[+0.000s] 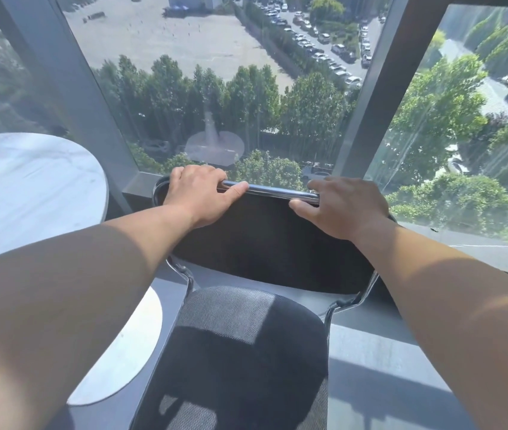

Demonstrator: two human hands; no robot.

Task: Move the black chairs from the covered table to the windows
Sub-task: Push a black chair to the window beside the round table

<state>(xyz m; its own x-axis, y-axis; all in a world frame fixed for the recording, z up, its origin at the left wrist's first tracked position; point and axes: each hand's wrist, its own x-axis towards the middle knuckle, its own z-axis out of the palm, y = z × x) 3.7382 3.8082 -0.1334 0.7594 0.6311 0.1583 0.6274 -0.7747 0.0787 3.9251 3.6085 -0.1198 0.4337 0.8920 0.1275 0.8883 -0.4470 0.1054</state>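
Observation:
A black chair point(240, 352) with a mesh seat, a black backrest and a chrome frame stands right in front of me, its back toward the window point(215, 72). My left hand point(197, 193) grips the left end of the chrome top rail point(273, 189), fingers curled over the far side and thumb along the rail. At the rail's right end my right hand point(342, 206) holds on the same way. The backrest almost reaches the low window sill point(141, 187). The chair's legs are hidden below the seat.
A round white marble table point(29, 187) stands close on the left, its round white base point(122, 352) on the grey floor beside the chair. Dark window posts point(370, 103) frame the glass. Grey floor point(386, 367) lies open to the right.

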